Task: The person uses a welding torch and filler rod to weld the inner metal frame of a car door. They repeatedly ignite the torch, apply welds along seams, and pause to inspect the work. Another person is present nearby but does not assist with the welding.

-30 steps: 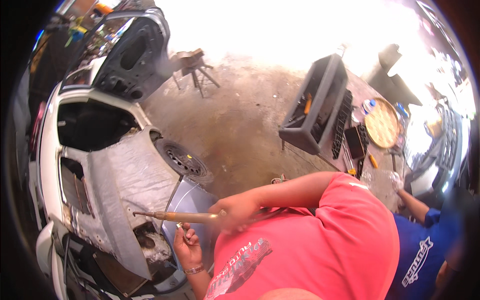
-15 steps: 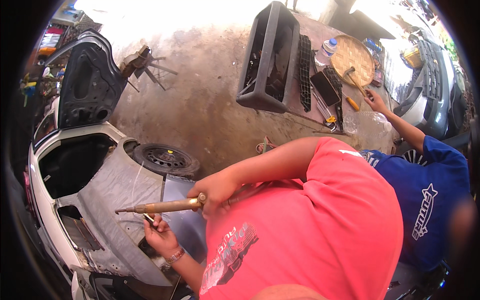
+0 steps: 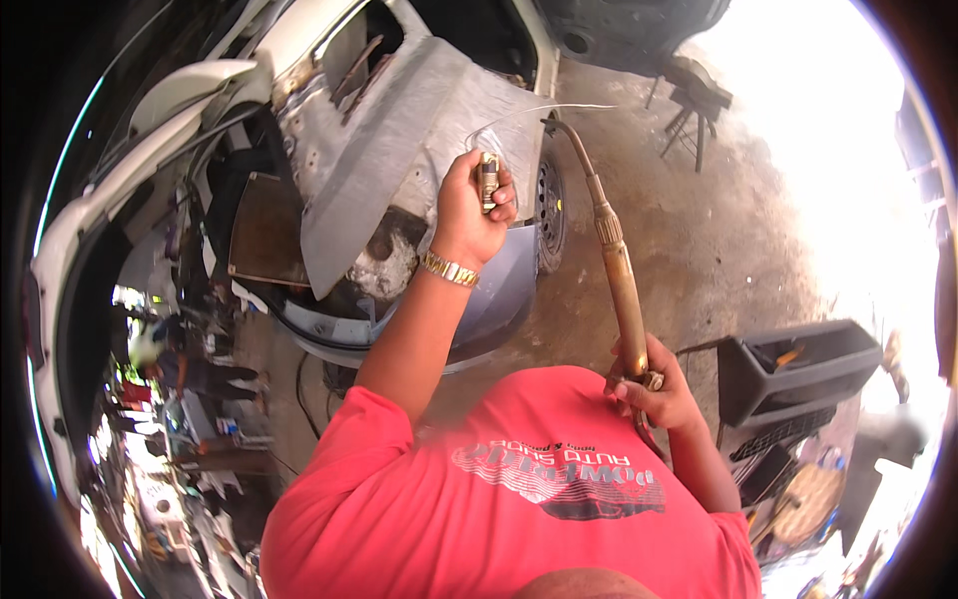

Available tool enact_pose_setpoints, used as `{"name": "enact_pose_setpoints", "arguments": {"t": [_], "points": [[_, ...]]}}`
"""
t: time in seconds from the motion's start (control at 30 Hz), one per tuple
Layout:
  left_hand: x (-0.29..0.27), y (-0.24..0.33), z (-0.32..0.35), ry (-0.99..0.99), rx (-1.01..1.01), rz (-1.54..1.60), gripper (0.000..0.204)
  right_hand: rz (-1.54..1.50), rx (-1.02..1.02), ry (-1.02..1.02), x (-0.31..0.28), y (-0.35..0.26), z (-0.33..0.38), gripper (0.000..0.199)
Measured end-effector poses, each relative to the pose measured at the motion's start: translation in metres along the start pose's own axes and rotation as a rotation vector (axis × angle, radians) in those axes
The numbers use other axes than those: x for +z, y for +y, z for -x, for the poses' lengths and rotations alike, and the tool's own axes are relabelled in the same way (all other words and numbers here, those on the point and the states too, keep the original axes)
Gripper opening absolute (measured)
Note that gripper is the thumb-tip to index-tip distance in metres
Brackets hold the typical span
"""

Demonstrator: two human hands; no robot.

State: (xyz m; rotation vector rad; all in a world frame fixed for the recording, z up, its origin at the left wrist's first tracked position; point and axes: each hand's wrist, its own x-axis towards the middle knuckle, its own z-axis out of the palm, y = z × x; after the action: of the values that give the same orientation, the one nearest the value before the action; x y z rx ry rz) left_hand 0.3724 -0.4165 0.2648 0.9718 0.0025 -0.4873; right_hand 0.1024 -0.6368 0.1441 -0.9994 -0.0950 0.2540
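My left hand (image 3: 467,222) is closed around a brass-coloured lighter (image 3: 488,182), over a bare grey car body panel (image 3: 399,130). A thin pale wire (image 3: 559,107) curves out from beside this hand; I cannot tell whether the fingers hold it too. In my right hand (image 3: 659,387), close to my torso, is a brass gas welding torch (image 3: 621,285). Its bent nozzle points up and toward the panel, apart from the lighter. No flame shows at the tip. The fingers wrap the torch handle near its valve knob.
A wheel (image 3: 550,215) sits beside the blue-grey bumper (image 3: 499,295). A metal stand (image 3: 691,100) is on the concrete floor. To the right lie a dark plastic trim piece (image 3: 798,369) and a round woven tray (image 3: 806,501). People are in the left background.
My view has turned, bringing the car panel ahead. The torch nozzle and my left hand, close together before, are now apart. The co-worker in blue is out of view.
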Motion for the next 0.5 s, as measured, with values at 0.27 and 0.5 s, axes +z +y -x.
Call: {"name": "enact_pose_setpoints", "arguments": {"t": [0.27,0.5], "points": [[0.001,0.009,-0.004,0.102,0.099,0.055,0.013,0.05,0.061,-0.104,0.005,0.0,-0.018,0.049],[-0.011,0.009,0.002,0.148,0.159,0.117,0.008,0.015,0.06,-0.114,0.009,-0.006,-0.03,0.055]]}}
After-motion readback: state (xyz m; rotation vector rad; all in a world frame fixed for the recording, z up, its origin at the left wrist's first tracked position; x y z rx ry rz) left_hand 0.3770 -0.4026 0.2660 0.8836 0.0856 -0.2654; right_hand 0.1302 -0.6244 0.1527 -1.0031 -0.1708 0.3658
